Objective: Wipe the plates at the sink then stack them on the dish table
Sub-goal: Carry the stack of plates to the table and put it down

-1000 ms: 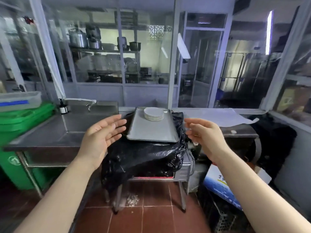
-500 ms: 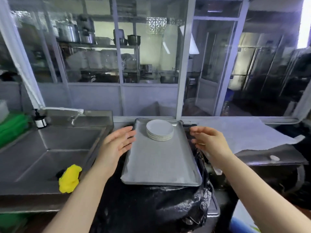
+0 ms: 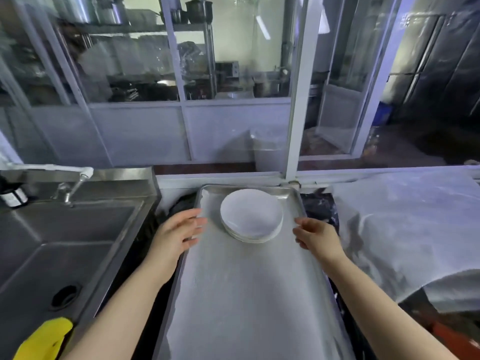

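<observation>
Between the two hands at mid-frame, a stack of round white plates [image 3: 251, 215] on a long metal tray [image 3: 244, 294], left hand [image 3: 178, 233] grip wide with fingers straight, right hand [image 3: 315, 236] grip loosely curled and holding nothing, both near the stack without touching it, steel sink [image 3: 65, 242] at left, yellow cloth [image 3: 44, 339] lower left.

Both forearms bare, reaching forward. Left hand [image 3: 179, 233] palm inward, fingers [image 3: 197, 222] straight and spread. Right hand [image 3: 318, 237] opposite it, fingers loosely curled, holding nothing. Hands well apart.
</observation>
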Available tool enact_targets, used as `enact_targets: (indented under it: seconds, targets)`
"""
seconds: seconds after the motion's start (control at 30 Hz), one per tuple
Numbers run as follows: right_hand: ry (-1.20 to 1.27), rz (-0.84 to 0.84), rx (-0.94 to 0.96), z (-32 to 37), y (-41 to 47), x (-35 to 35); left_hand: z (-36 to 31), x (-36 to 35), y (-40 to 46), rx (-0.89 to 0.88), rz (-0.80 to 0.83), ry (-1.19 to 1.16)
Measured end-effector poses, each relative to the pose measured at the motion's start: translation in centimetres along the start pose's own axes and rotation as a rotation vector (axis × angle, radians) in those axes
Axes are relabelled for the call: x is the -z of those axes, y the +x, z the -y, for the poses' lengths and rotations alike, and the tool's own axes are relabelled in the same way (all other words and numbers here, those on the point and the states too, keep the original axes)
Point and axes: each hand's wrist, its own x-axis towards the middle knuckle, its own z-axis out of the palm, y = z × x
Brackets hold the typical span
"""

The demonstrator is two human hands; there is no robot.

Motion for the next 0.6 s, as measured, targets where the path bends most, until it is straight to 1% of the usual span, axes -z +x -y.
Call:
enact_targets:
  seconds: [0.23,0.4,0.5,0.6]
  targets:
    - [-0.16,0.067,-0.131,-5.2,12.8,-2.9,4.9,-3.3,10.6,0.15,-0.105,0.117]
    - [-0.165,0.074,-0.203,-7.3,17.1,-4.6,9.0,-4.8,15.8,0.223,-0.158,0.252]
    - [-0.188,0.106,-0.147,-7.5,17.9,-5.6,10.9,-5.7,18.4,0.27,-0.176,0.33]
    - [-0.298,0.102,-0.086,-7.5,18.0,-6.2,12.2,-6.5,20.1,0.296,-0.136,0.307]
